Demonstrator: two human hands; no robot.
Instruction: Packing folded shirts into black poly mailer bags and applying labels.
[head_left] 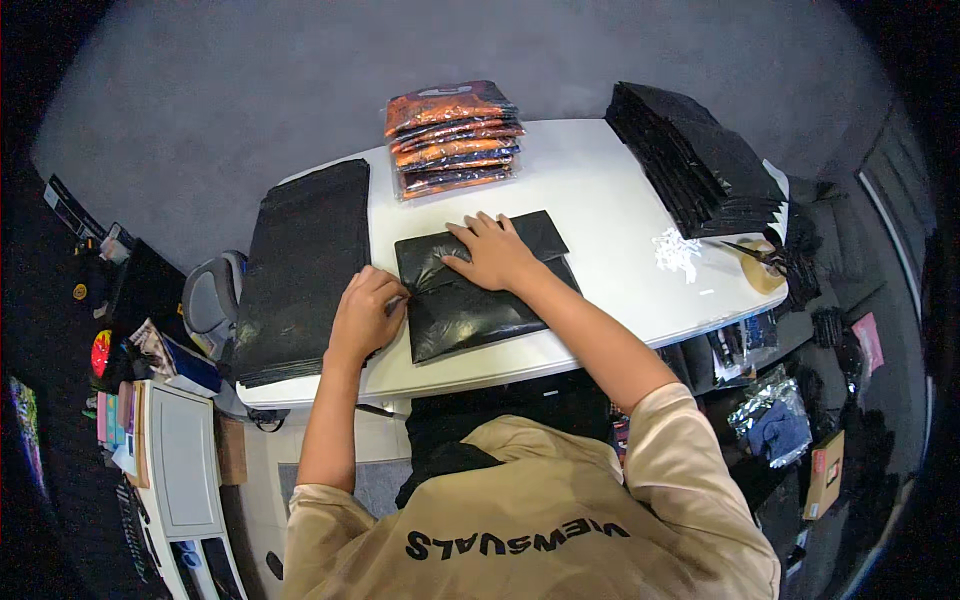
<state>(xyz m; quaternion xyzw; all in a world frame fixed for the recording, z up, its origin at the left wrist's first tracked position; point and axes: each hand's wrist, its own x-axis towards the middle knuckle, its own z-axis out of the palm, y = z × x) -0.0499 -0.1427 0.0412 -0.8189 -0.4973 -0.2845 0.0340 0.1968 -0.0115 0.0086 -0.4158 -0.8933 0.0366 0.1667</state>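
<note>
The black plastic bag (478, 318) lies flat on the white table (590, 170). Right hand (492, 254): fingers spread, resting atop the bag. Left hand (367, 308): fingers curled at its left edge — pinch cannot be confirmed.

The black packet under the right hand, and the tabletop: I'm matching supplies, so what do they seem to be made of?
Black packet: probably thin plastic film, glossy, since it wrinkles and catches bright highlights. Tabletop: smooth and white, perhaps laminate or painted board; its even surface leaves that open.
</note>
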